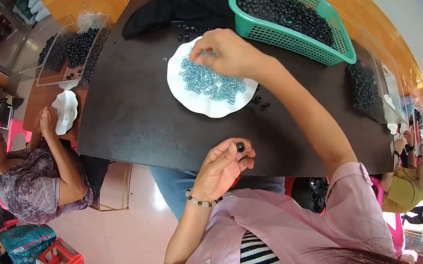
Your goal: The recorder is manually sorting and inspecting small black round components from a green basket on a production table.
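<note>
Seemingly picks at glassy bits (215,85) with narrowed right fingers (200,47), grip unclear, holds a black bead (240,147) in left fingers (226,157), likely needs a delicate pinch next.

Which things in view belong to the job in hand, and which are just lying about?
In the job:
- black piece in left hand
- bluish bits at right hand
- plate
- probably green basket

Apparently lying about:
- black cloth
- teal bag

Head-worn fisheye camera faces downward onto the dark table (130,100). Left hand (221,167) and right hand (226,56) appear at close range.
</note>
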`<action>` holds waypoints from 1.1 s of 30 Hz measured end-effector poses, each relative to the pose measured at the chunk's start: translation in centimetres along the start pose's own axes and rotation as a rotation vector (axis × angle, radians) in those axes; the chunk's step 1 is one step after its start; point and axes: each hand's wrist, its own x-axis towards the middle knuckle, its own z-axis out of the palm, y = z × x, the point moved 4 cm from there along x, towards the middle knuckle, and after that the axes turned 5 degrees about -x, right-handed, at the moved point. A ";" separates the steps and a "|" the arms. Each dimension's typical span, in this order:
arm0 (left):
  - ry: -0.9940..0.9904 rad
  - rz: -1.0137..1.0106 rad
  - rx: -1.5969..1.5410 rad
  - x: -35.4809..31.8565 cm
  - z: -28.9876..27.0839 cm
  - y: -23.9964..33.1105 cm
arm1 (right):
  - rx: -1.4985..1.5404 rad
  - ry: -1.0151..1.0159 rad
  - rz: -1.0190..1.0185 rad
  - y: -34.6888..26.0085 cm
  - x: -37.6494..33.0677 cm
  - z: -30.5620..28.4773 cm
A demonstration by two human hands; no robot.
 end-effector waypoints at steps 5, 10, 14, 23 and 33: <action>0.002 0.002 0.002 -0.1 -0.1 0.1 | -0.187 -0.059 -0.068 -2.7 0.6 2.5; 0.030 -0.010 0.033 -0.2 0.1 0.1 | -0.312 -0.104 -0.004 -3.3 1.6 3.8; 0.024 -0.017 0.018 -0.2 0.1 0.1 | -0.418 -0.090 0.012 -3.0 2.0 4.5; 0.013 -0.017 0.010 -0.2 0.0 0.1 | 0.032 -0.046 0.113 -1.1 1.2 3.3; 0.209 0.054 -0.073 -0.4 0.7 0.3 | 0.903 -0.026 0.461 -0.7 -7.1 0.2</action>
